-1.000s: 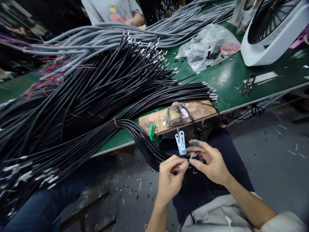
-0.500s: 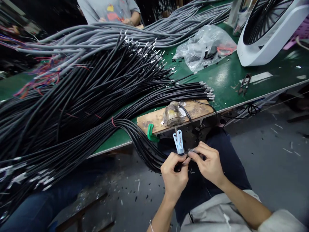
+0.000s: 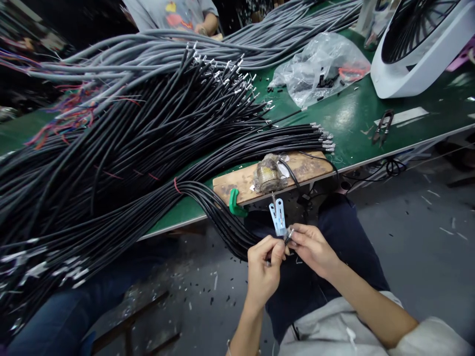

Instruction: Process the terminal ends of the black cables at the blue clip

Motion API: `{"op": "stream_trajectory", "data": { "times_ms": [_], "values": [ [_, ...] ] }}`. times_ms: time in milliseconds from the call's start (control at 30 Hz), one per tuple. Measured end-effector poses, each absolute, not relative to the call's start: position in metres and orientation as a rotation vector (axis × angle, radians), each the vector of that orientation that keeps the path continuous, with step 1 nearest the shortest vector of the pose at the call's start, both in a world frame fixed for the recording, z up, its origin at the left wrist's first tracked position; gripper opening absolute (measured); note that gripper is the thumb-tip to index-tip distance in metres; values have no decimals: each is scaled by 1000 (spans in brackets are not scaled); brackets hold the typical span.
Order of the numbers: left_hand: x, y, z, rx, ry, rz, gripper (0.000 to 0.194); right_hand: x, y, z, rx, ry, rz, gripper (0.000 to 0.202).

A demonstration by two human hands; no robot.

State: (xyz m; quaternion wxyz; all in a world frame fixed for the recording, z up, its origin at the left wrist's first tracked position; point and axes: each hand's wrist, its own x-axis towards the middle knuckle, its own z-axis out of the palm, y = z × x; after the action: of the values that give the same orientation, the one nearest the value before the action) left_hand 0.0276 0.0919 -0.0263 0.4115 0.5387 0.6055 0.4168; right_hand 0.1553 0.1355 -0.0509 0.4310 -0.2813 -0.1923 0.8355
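Note:
Closed in a pinch, my left hand (image 3: 264, 267) grips the end of a black cable, just below a light-blue clothespin (image 3: 278, 217). The clothespin hangs from the shaft of a small tape-wrapped motor (image 3: 268, 174) on a wooden board (image 3: 237, 186). Close beside it, the fingers of my right hand (image 3: 313, 249) are bent together at the same cable tip (image 3: 289, 236), where a pale, silvery end shows. What the right fingertips hold is too small to tell. A looped bundle of black cables (image 3: 222, 225) runs from the table to my left hand.
Black cables (image 3: 122, 148) and grey cables (image 3: 148, 49) cover the table's left and back. A green clamp (image 3: 236, 203) grips the board's edge. A plastic bag (image 3: 315, 64), thread snips (image 3: 383, 127) and a white fan (image 3: 399, 81) lie to the right. A co-worker (image 3: 174, 15) is across the table.
My right hand has shifted slightly down and its fingers have straightened a little. The pale cable tip now shows between my hands. The whole view has shifted slightly.

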Motion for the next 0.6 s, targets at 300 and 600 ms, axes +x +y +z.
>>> {"op": "stream_trajectory", "data": {
  "times_ms": [300,600],
  "values": [
    [26,93,-25,1194,1462,1003,43,168,145,-39,-811,-862,1872,35],
    [38,87,-28,1096,1630,1244,32,153,112,-59,-1033,-1219,924,24]
  ]
}}
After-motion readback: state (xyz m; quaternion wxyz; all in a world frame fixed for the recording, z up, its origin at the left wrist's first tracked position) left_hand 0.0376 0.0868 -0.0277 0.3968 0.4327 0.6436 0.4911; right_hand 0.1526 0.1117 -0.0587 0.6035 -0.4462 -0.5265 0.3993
